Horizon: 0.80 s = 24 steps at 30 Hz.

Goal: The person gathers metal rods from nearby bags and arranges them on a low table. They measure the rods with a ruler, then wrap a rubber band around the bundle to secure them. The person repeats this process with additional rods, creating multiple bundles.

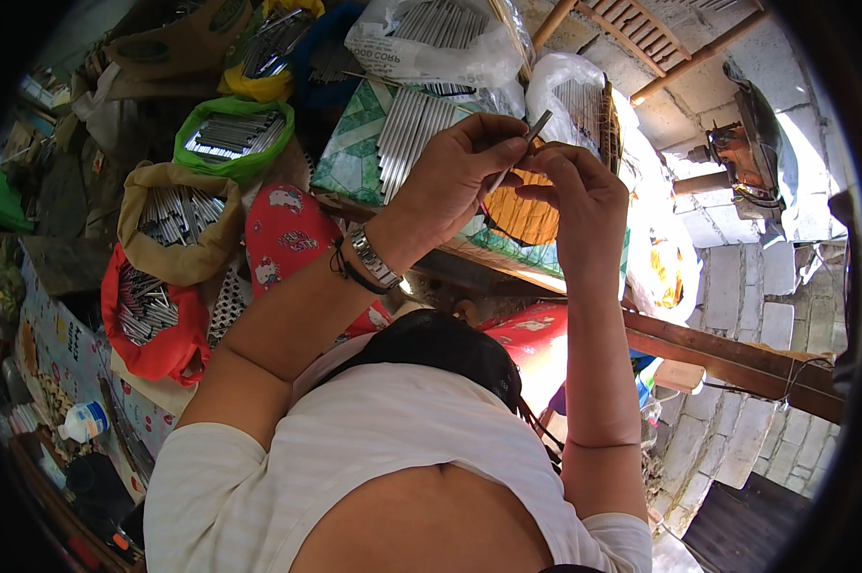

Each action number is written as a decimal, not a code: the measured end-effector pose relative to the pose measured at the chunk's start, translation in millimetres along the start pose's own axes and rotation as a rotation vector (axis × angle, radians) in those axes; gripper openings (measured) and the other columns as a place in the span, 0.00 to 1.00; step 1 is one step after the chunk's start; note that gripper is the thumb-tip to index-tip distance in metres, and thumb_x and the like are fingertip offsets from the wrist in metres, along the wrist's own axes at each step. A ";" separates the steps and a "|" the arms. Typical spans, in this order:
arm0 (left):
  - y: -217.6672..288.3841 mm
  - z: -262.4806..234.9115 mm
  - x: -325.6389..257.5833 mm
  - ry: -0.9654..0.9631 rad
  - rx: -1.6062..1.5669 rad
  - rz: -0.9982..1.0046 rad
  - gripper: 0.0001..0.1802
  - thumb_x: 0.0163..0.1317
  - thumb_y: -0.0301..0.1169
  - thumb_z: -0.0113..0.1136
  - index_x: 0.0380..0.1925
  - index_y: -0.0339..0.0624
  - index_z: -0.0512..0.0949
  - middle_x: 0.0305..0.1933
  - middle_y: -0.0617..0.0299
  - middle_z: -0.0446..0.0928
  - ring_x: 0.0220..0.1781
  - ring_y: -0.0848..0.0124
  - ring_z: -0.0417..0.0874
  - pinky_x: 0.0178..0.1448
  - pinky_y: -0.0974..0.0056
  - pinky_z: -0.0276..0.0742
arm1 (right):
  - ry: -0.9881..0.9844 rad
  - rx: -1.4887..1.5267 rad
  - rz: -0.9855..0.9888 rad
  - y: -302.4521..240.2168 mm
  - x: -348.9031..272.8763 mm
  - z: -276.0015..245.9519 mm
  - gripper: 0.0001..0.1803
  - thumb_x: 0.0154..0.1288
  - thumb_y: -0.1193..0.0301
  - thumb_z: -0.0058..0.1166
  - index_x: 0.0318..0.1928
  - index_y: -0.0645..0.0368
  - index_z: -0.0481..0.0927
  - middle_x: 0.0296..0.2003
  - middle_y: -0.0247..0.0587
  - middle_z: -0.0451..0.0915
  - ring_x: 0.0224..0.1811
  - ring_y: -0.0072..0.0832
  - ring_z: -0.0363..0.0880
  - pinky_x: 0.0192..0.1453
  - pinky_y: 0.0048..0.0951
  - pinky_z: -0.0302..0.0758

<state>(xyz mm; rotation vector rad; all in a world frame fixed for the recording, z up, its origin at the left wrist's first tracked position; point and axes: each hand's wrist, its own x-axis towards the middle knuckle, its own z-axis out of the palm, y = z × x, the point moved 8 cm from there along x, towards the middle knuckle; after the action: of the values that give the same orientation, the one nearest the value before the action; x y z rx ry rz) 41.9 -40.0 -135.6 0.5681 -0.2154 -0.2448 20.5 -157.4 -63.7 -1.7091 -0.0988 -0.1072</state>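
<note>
My left hand [455, 177] and my right hand [584, 205] are raised together in front of me, both pinching one thin grey metal strip [521, 148]. The strip runs slanted between the fingertips, its upper end sticking out past my left fingers. A metal watch and a dark cord sit on my left wrist. Just behind the hands lies an open bundle of similar silvery strips [412, 129] on green patterned wrapping, with an orange woven piece [521, 215] below my hands.
Bags full of metal strips stand at the left: green [235, 138], tan [178, 224], red [149, 320] and yellow [259, 57]. Clear plastic sacks of strips [436, 38] lie at the top. A wooden beam [736, 358] and a grey block wall are on the right.
</note>
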 end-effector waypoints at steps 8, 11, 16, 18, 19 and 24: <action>3.6 5.5 -4.9 0.001 0.190 0.027 0.16 0.70 0.26 0.62 0.55 0.33 0.79 0.48 0.60 0.84 0.48 0.76 0.83 0.52 0.69 0.78 | -0.046 -0.157 0.044 4.5 5.3 -1.4 0.11 0.69 0.72 0.59 0.44 0.69 0.84 0.37 0.43 0.86 0.35 0.26 0.86 0.39 0.25 0.85; 6.8 2.1 -5.2 0.074 0.400 0.049 0.16 0.69 0.27 0.63 0.54 0.34 0.81 0.44 0.60 0.86 0.44 0.77 0.84 0.46 0.71 0.80 | 0.088 -0.421 -0.215 -15.4 1.2 -8.8 0.10 0.66 0.73 0.63 0.45 0.64 0.86 0.41 0.43 0.84 0.40 0.30 0.86 0.42 0.27 0.84; 5.7 0.1 -7.7 0.148 0.630 0.050 0.15 0.70 0.28 0.62 0.53 0.33 0.82 0.43 0.60 0.86 0.40 0.77 0.85 0.41 0.72 0.81 | 0.132 -0.715 -0.544 -32.7 -6.9 -9.5 0.12 0.58 0.75 0.68 0.44 0.56 0.89 0.46 0.43 0.81 0.49 0.36 0.81 0.50 0.35 0.81; 3.9 4.2 -7.0 0.130 0.679 0.075 0.14 0.70 0.28 0.62 0.53 0.33 0.82 0.42 0.60 0.86 0.39 0.77 0.84 0.41 0.73 0.81 | 0.078 -0.697 -0.562 -26.9 -1.3 -7.4 0.12 0.56 0.75 0.68 0.42 0.55 0.89 0.46 0.42 0.81 0.50 0.37 0.80 0.52 0.38 0.79; 2.2 4.8 -6.5 0.126 0.690 0.073 0.14 0.70 0.27 0.62 0.53 0.33 0.82 0.41 0.60 0.85 0.38 0.78 0.84 0.40 0.73 0.81 | 0.065 -0.766 -0.638 -28.7 -1.1 -5.2 0.12 0.55 0.77 0.67 0.42 0.53 0.90 0.45 0.43 0.82 0.50 0.36 0.79 0.51 0.36 0.80; -11.8 -5.8 -0.7 0.161 0.802 0.015 0.14 0.72 0.27 0.59 0.53 0.32 0.81 0.39 0.61 0.84 0.38 0.78 0.84 0.40 0.72 0.81 | 0.018 -0.341 -0.407 -10.6 20.9 -22.4 0.06 0.67 0.75 0.60 0.43 0.62 0.83 0.50 0.45 0.83 0.44 0.34 0.83 0.46 0.32 0.81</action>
<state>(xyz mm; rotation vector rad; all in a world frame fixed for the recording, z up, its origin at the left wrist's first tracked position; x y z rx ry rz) 40.8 -46.6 -147.0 1.3747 -0.1560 -0.0871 39.6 -178.0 -47.5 -2.0069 -0.4360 -0.4639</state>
